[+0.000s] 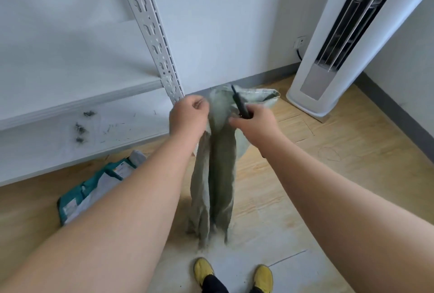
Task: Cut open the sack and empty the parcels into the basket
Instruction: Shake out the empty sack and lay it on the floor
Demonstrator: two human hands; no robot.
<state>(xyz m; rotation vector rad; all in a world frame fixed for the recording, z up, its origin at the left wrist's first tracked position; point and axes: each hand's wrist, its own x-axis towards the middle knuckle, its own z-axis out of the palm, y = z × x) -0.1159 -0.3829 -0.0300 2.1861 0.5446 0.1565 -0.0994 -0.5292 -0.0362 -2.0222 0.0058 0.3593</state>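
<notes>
Woven sack hangs limp over floor, held up at its top. L hand pinches the fabric; R hand grips the fabric w/ black cutter. Step: prob. shake-out, emptying done. Basket not visible. Next: lay the sack down.

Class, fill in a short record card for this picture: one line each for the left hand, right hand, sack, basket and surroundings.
left hand: left hand grips the top of the sack
right hand: right hand holds a black cutter against the sack
sack: grey-green sack hangs limp, its lower end touching the floor
basket: teal basket on the floor holds parcels
surroundings: white shelf rack, standing air conditioner
</notes>
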